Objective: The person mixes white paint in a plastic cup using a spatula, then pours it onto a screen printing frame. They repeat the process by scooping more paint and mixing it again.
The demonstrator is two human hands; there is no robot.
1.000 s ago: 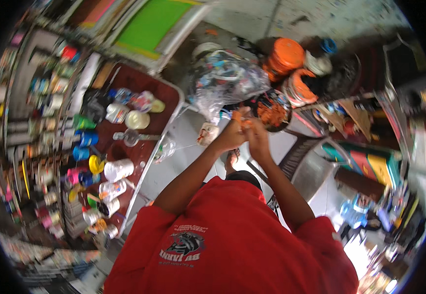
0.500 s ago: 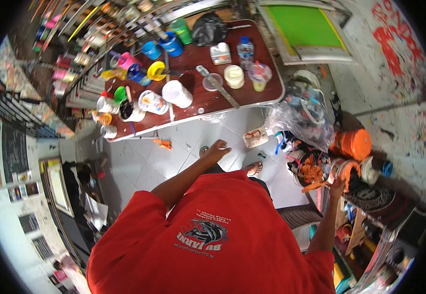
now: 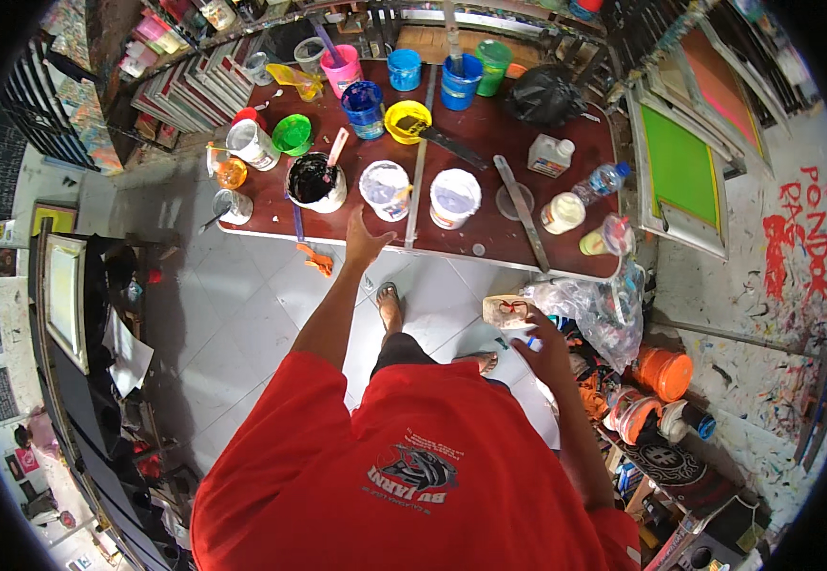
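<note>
My left hand (image 3: 366, 242) reaches to the table's near edge with thumb and fingers spread, holding nothing. Just beyond its fingertips stands a white tub (image 3: 385, 190) of pale paint. To the left of that is a tub of black paint (image 3: 316, 183) with a pinkish-handled tool in it. Another white tub (image 3: 455, 198) of pale lilac paint stands to the right. My right hand (image 3: 544, 347) hangs in the air over the right side, fingers loosely bent and apart, with nothing seen in it. Behind it lies a pale box-like container (image 3: 508, 311) with red marks.
The dark red table (image 3: 271, 214) bears several coloured paint tubs, a long flat stick (image 3: 522, 214), a water bottle (image 3: 602, 183) and a black plastic bag (image 3: 544, 95). An orange bucket (image 3: 663, 372) and a stuffed clear bag (image 3: 613, 319) stand at the right. Orange scrap (image 3: 315, 260) lies on the floor.
I have moved nearer the table. My left hand has gone forward to the tubs and spread its fingers. My right hand has left the orange rags beside the bucket and come inward.
</note>
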